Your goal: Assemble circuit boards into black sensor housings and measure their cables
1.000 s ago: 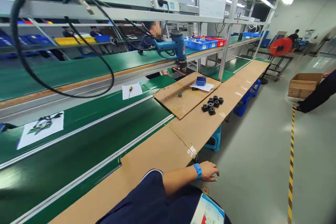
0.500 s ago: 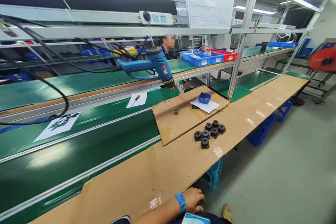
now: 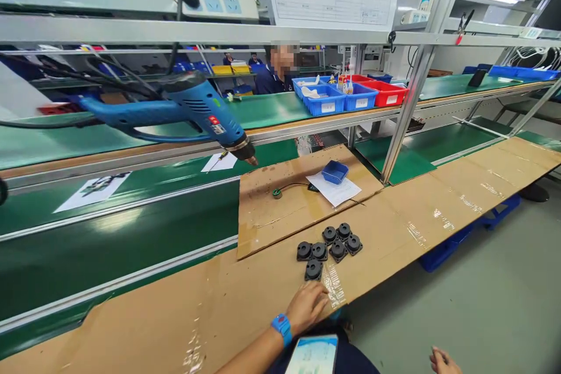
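Observation:
My left hand, with a blue wristband, rests on the brown cardboard cover near its front edge. Its fingers are partly stretched and hold nothing I can see. Just beyond its fingertips sits the closest of several black round parts with square flanged bases; whether they touch is hard to tell. The other black parts lie grouped behind it. At the bottom right, my right hand is only partly in view, away from the bench over the floor, fingers curled together with nothing visible in them.
A blue heat gun hangs over the bench at left. A small blue tray stands on white paper, beside a small green coil-like part. Blue and red bins stand behind. A metal post rises at right. Another person sits across.
My left hand has moved forward from my lap onto the cardboard, close to the black parts. My right hand has come into view at the bottom right. The camera view has shifted closer.

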`<state>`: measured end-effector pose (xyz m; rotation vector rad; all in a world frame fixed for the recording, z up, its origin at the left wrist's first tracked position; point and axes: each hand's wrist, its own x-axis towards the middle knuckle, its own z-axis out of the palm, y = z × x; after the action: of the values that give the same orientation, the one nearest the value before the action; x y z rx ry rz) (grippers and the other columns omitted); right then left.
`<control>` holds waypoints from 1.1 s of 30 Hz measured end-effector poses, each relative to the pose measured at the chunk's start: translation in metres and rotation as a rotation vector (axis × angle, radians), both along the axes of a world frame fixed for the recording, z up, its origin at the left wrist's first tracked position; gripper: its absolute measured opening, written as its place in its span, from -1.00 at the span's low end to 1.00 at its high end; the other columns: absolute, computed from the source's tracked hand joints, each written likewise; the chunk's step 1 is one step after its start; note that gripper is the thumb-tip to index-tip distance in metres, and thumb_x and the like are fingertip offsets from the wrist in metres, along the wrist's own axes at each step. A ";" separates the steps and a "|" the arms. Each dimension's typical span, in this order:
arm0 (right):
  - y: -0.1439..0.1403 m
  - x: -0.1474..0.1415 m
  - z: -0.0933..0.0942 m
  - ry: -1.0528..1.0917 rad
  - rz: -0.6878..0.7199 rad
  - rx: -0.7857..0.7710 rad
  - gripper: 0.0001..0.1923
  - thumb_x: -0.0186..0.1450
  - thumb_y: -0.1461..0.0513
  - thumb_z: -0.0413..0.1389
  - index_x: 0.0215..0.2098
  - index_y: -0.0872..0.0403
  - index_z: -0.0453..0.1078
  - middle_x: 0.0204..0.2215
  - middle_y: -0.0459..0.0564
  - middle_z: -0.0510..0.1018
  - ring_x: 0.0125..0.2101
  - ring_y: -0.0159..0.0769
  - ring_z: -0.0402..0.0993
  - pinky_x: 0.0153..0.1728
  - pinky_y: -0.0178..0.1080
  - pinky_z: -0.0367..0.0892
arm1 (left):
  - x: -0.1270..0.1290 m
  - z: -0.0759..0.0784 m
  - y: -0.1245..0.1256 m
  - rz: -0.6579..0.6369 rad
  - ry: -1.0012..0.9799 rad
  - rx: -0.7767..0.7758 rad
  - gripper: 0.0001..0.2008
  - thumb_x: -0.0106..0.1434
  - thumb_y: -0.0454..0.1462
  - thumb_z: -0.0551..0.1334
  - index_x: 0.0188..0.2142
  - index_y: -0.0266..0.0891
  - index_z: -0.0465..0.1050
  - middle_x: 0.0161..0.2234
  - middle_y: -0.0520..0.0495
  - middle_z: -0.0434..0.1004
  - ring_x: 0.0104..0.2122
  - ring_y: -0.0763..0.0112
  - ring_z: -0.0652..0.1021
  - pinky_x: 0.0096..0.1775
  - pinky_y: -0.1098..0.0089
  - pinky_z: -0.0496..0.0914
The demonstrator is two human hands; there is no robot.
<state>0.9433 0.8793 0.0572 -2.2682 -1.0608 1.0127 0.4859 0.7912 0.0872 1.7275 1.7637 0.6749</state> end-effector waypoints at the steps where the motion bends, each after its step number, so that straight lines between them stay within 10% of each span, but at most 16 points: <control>1: 0.009 -0.012 -0.008 0.045 0.018 -0.028 -0.61 0.09 -0.17 0.19 -0.46 -0.04 0.45 -0.51 0.03 0.58 -0.36 0.01 0.62 -0.29 0.01 0.55 | -0.003 -0.001 0.015 0.039 0.016 0.016 -0.75 0.38 -0.20 0.12 -0.02 -0.14 0.48 -0.02 -0.15 0.55 0.02 0.13 0.51 0.09 0.11 0.39; 6: 0.038 -0.071 -0.028 0.153 0.166 -0.043 -0.53 -0.19 -0.24 0.14 -0.50 -0.12 0.47 -0.49 0.06 0.64 -0.31 0.18 0.63 -0.23 0.07 0.54 | -0.021 -0.003 0.076 0.204 0.102 0.038 -0.54 0.36 -0.13 0.18 0.21 -0.20 0.35 0.25 -0.28 0.31 0.29 -0.08 0.26 0.27 -0.11 0.16; 16: 0.167 -0.106 0.005 -0.016 0.460 0.016 -0.40 0.05 -0.23 0.08 -0.25 0.05 0.51 -0.37 0.17 0.64 -0.30 0.09 0.58 -0.15 0.01 0.44 | -0.002 -0.005 0.152 0.226 0.136 -0.068 -0.24 0.37 0.13 0.11 0.44 -0.02 -0.06 0.47 -0.21 -0.18 0.43 -0.12 -0.10 0.33 -0.26 -0.13; 23: 0.295 -0.219 0.005 0.076 0.827 0.196 -0.41 0.18 -0.19 -0.01 -0.17 0.10 0.49 -0.35 0.12 0.62 -0.31 -0.06 0.55 -0.20 -0.12 0.44 | 0.049 0.002 0.210 0.285 0.132 -0.088 0.02 0.13 0.28 0.24 0.44 0.00 -0.06 0.48 -0.26 -0.27 0.40 -0.41 -0.20 0.25 -0.47 -0.29; 33: 0.444 -0.369 0.008 -0.050 1.061 0.398 -0.28 0.16 -0.11 0.08 0.12 0.18 0.29 0.14 0.33 0.42 0.23 0.16 0.24 0.27 0.02 0.10 | 0.051 -0.038 0.220 0.410 0.126 -0.256 0.04 0.05 0.09 0.43 0.41 0.26 -0.10 0.47 -0.12 -0.35 0.40 -0.42 -0.17 0.22 -0.55 -0.30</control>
<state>0.5739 1.3234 0.0653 -1.3427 -2.3301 0.9408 0.5368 1.0114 0.0493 1.2732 2.2149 0.4831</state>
